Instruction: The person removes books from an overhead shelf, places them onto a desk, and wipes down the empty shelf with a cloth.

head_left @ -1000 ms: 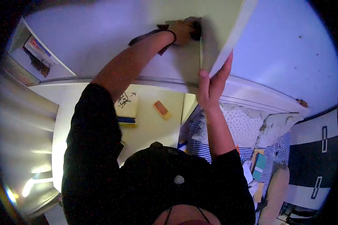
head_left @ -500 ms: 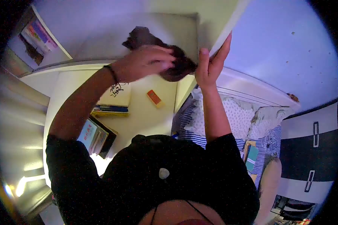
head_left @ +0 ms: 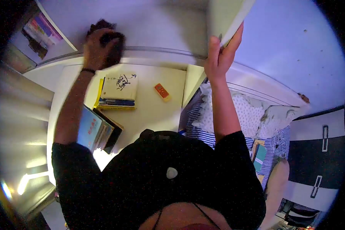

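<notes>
A crumpled dark cloth [head_left: 117, 49] is bunched in my left hand [head_left: 96, 48], which is closed around it. That hand is over the pale surface of the shelf [head_left: 161, 32], towards its left part. Some of the cloth sticks out beyond the fingers, and the hand is a little blurred. My right hand [head_left: 219, 61] grips the edge of an upright white panel [head_left: 228, 19] at the shelf's right end, thumb on the near face and fingers on the other side.
Below the shelf, a white desk [head_left: 153, 76] bears a stack of books [head_left: 117, 90], more books [head_left: 96, 128] and an orange-and-cream box [head_left: 163, 92]. Books [head_left: 44, 28] stand in a left compartment. Right of the panel is a bed with pillows [head_left: 237, 115]. A lamp [head_left: 23, 184] glows lower left.
My left hand has swept the dark cloth leftwards along the shelf, away from the panel. My right hand stays on the panel edge, and the view has shifted slightly.
</notes>
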The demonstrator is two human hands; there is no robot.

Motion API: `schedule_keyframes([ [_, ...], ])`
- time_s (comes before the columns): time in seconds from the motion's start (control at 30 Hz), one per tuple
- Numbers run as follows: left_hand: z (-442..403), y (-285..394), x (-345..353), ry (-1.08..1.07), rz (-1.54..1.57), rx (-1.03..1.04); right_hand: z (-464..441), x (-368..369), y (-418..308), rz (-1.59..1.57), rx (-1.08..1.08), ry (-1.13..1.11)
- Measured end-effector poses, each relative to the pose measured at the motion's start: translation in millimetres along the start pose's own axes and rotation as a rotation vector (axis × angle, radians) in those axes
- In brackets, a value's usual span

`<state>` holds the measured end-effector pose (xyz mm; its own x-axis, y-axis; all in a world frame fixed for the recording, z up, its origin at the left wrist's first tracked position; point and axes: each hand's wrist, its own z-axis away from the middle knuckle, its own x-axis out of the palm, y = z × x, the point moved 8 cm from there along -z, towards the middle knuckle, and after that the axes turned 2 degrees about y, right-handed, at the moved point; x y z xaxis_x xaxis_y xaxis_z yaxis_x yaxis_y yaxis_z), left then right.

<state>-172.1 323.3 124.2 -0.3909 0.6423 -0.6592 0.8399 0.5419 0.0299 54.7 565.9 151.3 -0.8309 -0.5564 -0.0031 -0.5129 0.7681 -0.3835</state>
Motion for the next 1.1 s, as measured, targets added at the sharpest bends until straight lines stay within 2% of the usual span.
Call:
schedule_keyframes([
  [0.07, -15, 60, 9, 0.005, 0.247, -0.046, 0, 0, -2, 0.051, -0.014, -0.004],
  [0.13, -34, 128, 26, -0.133, 0.404, 0.016, 1, 1, 0, 0.033, 0.009, 0.001],
  [0.2, -44, 182, 48, -0.201, 0.511, 0.042, 2, 4, 2, 0.009, 0.024, -0.01],
  [0.27, -47, 217, 58, -0.156, 0.536, 0.13, 5, 2, 0, 0.18, -0.018, 0.033],
  [0.3, -48, 207, 58, -0.146, 0.523, 0.12, 5, 1, 1, 0.152, 0.02, 0.055],
  [0.37, -40, 191, 38, -0.029, 0.313, 0.292, 4, 0, 1, 0.093, 0.004, 0.052],
  [0.4, -40, 157, 47, -0.083, 0.24, 0.262, 6, 0, 3, 0.062, 0.022, 0.052],
  [0.43, -38, 109, 53, -0.114, 0.297, 0.197, 5, 2, 2, 0.047, 0.026, 0.051],
  [0.47, -37, 69, 43, -0.315, 0.243, -0.001, 4, 1, 1, 0.029, 0.036, 0.048],
  [0.57, -15, -56, 69, -0.347, 0.237, -0.136, 2, -1, 2, 0.04, 0.017, 0.042],
  [0.7, -12, -43, 64, -0.248, -0.207, 0.095, 4, 0, 3, 0.072, 0.014, 0.024],
  [0.77, -16, 10, 38, -0.27, -0.126, 0.02, 5, -1, 5, 0.072, 0.05, 0.039],
  [0.8, -27, 74, 30, -0.317, 0.069, -0.113, 6, 1, 8, 0.073, 0.088, 0.047],
  [0.83, -25, 105, 46, -0.16, 0.112, 0.168, 7, -1, 6, 0.135, 0.055, 0.053],
  [0.87, -29, 140, 50, -0.176, 0.148, 0.273, 7, 1, 4, 0.111, 0.041, 0.055],
  [0.93, -42, 168, 40, -0.175, 0.178, 0.239, 7, 1, 8, 0.028, 0.119, 0.062],
  [1.0, -60, 128, 73, -0.42, 0.089, 0.239, 8, -1, 9, 0.062, 0.096, 0.051],
  [1.07, -72, 65, 72, -0.352, -0.104, 0.281, 12, -3, 5, 0.103, 0.078, 0.049],
  [1.1, -70, 17, 78, -0.218, -0.128, 0.311, 13, -3, 8, 0.111, 0.097, 0.048],
])
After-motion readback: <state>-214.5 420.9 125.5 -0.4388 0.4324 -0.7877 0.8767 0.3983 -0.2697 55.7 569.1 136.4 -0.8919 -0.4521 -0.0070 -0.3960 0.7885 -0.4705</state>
